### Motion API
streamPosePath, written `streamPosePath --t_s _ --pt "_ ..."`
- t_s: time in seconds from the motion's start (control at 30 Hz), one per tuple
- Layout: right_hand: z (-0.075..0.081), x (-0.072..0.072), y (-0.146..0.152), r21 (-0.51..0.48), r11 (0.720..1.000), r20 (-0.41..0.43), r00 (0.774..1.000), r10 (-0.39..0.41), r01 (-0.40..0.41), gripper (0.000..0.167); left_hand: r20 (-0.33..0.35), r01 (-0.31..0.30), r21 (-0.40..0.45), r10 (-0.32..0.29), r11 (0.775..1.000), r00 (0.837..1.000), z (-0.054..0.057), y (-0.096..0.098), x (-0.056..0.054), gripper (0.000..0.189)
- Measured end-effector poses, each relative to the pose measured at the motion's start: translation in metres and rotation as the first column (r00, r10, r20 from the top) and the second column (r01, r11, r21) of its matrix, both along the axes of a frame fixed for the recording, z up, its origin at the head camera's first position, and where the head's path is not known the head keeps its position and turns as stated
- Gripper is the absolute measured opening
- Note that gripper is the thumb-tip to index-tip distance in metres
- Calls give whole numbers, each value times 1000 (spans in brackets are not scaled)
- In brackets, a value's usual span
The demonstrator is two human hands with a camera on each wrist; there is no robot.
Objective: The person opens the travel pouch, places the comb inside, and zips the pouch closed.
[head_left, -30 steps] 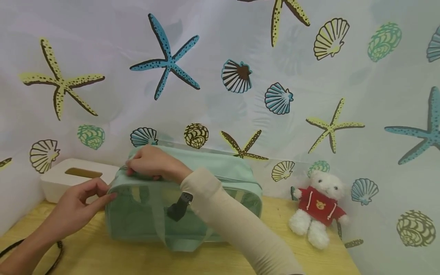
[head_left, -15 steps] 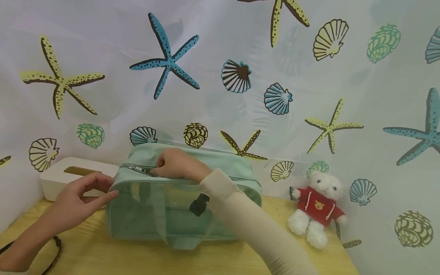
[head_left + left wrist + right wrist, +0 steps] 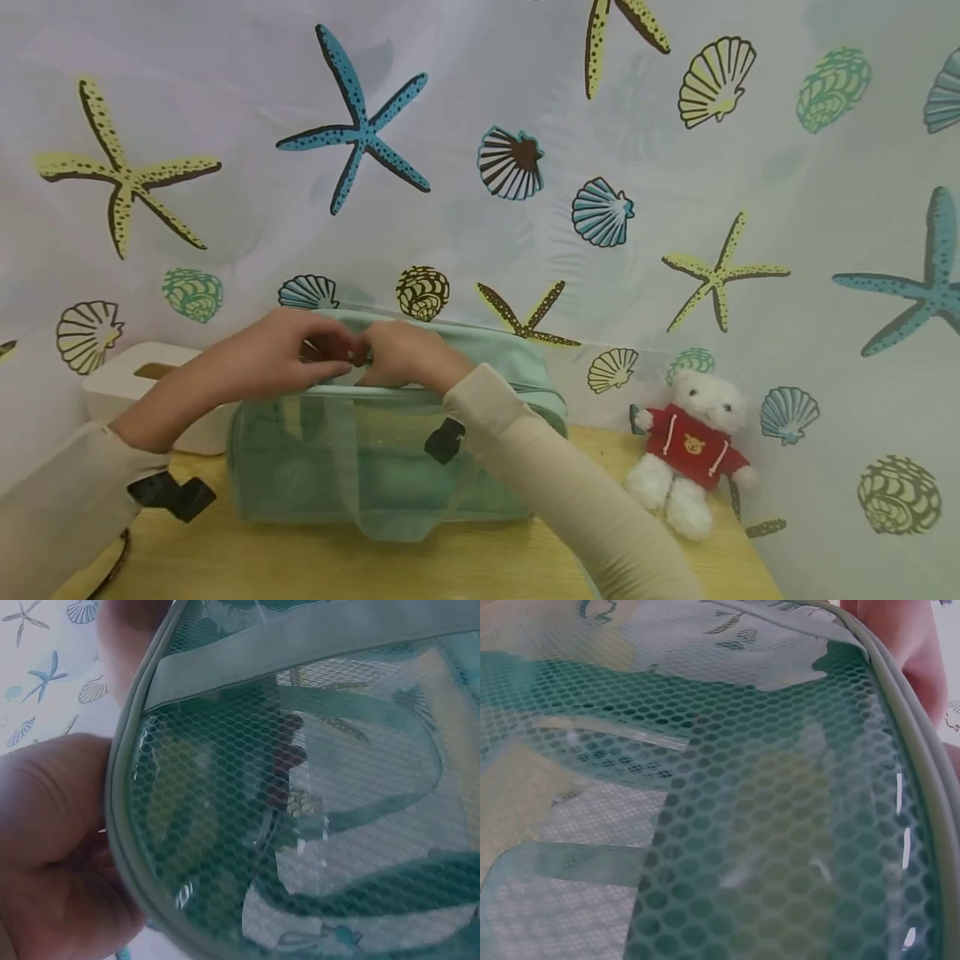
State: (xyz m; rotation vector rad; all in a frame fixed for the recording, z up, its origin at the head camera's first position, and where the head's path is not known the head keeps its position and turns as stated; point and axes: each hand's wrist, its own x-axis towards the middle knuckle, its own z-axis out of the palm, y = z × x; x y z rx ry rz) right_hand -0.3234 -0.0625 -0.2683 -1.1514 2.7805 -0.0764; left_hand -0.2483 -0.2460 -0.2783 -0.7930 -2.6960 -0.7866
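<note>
A mint-green duffel bag (image 3: 277,467) with see-through mesh sides lies lengthwise on the wooden table. Both hands meet at the zipper along its top. The right hand (image 3: 408,354) pinches the zipper pull, which its fingers mostly cover. Opposite it, the left hand (image 3: 273,354) pinches at the zipper with thumb and forefinger, fingertips close against the right hand's. In the left wrist view, the left hand (image 3: 60,847) shows behind the bag's piped edge (image 3: 120,787). The right wrist view has the bag's mesh panel (image 3: 780,840) filling most of it, with part of the right hand (image 3: 900,645) beyond.
A white tissue box (image 3: 112,383) stands behind the left forearm. At the right sits a white teddy bear (image 3: 693,450) in a red hoodie. The bag's handle strap (image 3: 397,529) hangs in front onto the wooden table (image 3: 337,571). A shell-patterned curtain (image 3: 465,83) closes off the back.
The right hand has moved right along the zipper from the bag's left end. The left hand has left the bag's left end and come up to the zipper beside the right hand.
</note>
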Motion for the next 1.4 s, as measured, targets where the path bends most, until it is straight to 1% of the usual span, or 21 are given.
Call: streamPosePath --t_s 0.03,0.07,0.1,0.13,0.23,0.3,0.37,0.43,0.53,0.63,0.73,0.8,0.9,0.97,1.07,1.13,1.2,1.27,1.4 --pt "0 0 0 7 1000 -9 1000 -17 17 30 59 19 -14 -18 1000 998 3 2 -4 24" --pt "0 1 1 14 999 -17 999 -30 31 31 113 39 -23 -36 999 993 4 3 -8 28" --pt "0 1 3 22 999 -24 999 -40 40 31 158 52 -34 -46 998 986 4 3 -11 33" --pt "1 2 4 32 998 -27 999 -46 47 32 188 67 -41 -58 997 980 5 2 -14 37" --pt "4 3 13 68 996 -25 998 -52 54 40 258 81 -51 -65 995 964 5 0 -19 47" --pt "7 4 19 117 992 -15 999 -49 51 46 295 92 -47 -74 995 953 4 -1 -21 53" --pt "8 4 26 158 986 6 999 -44 43 53 324 103 -48 -82 994 943 4 -1 -23 58" --pt "9 2 32 195 980 19 999 -29 25 54 343 118 -63 -90 991 935 5 -2 -25 62" --pt "9 0 43 199 980 54 999 -3 -7 47 359 138 -76 -102 987 928 6 -4 -27 65" --pt "8 -4 57 171 984 110 994 26 -45 48 380 154 -68 -117 986 918 6 -6 -28 66" --pt "5 -9 76 137 988 162 986 43 -66 48 387 167 -62 -131 984 913 5 -7 -29 66" --pt "3 -12 90 112 992 190 981 37 -59 47 382 173 -67 -135 983 914 5 -8 -30 66" --pt "-1 -15 111 74 996 231 972 28 -47 56 378 174 -77 -133 982 916 5 -8 -32 66" --pt "-2 -16 125 33 999 264 964 31 -42 56 379 175 -81 -132 981 916 6 -7 -33 65" --pt "-1 -18 145 -31 998 306 950 64 -57 54 374 176 -84 -133 981 918 7 -8 -34 64" --pt "-2 -19 156 -69 995 321 943 92 -73 62 370 178 -80 -136 981 919 7 -8 -35 64" --pt "-2 -20 165 -90 992 335 935 115 -90 65 366 180 -73 -142 981 920 6 -9 -36 63" --pt "-3 -22 172 -103 990 352 927 130 -100 65 367 181 -63 -146 982 919 5 -10 -37 62" --pt "-2 -25 182 -121 988 402 905 136 -94 66 368 175 -50 -145 983 918 4 -11 -37 61"
